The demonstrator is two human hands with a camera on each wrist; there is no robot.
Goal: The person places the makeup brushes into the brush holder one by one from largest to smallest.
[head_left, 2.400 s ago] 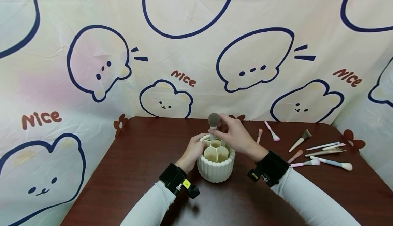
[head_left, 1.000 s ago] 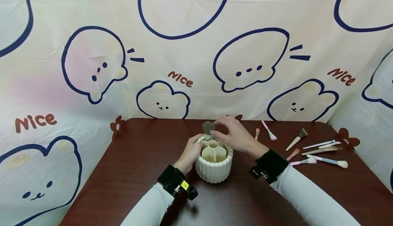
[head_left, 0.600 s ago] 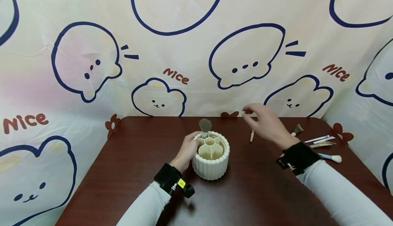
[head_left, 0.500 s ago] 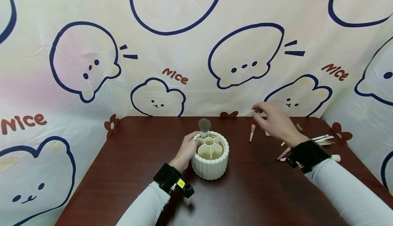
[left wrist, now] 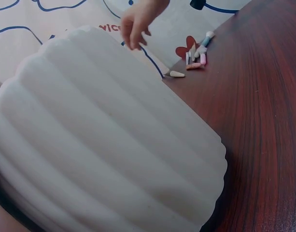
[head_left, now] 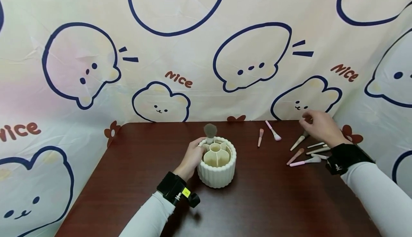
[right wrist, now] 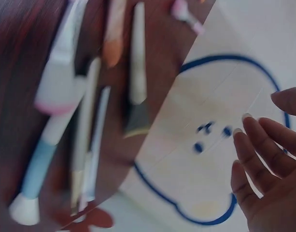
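With my left hand [head_left: 192,158] I am gripping the ribbed cream brush holder [head_left: 216,174] by its scalloped side; a round-headed makeup brush [head_left: 210,131] is standing inside. My right hand [head_left: 323,125], thumb apart from relaxed fingers, is hovering near slender makeup brushes [head_left: 295,156], across the wood-grained tabletop [head_left: 257,190].

1. Left forearm [head_left: 148,215], white-sleeved: enters at the lower edge of the head view, left of centre, slanting up to the right.
2. Left wrist [head_left: 172,187]: black band fitted, yellow tag visible.
3. Left hand [head_left: 191,157]: near the centre of the frame, in a gripping pose; some fingers hidden.
4. Right forearm [head_left: 376,190], white-sleeved: enters at lower right, slanting up to the left.
5. Right wrist [head_left: 351,157]: black band fitted.
6. Right hand [head_left: 323,126]: right of centre, raised, fingers loosely bent; right-wrist view shows the thumb [right wrist: 288,101] apart from the fingers [right wrist: 254,164].
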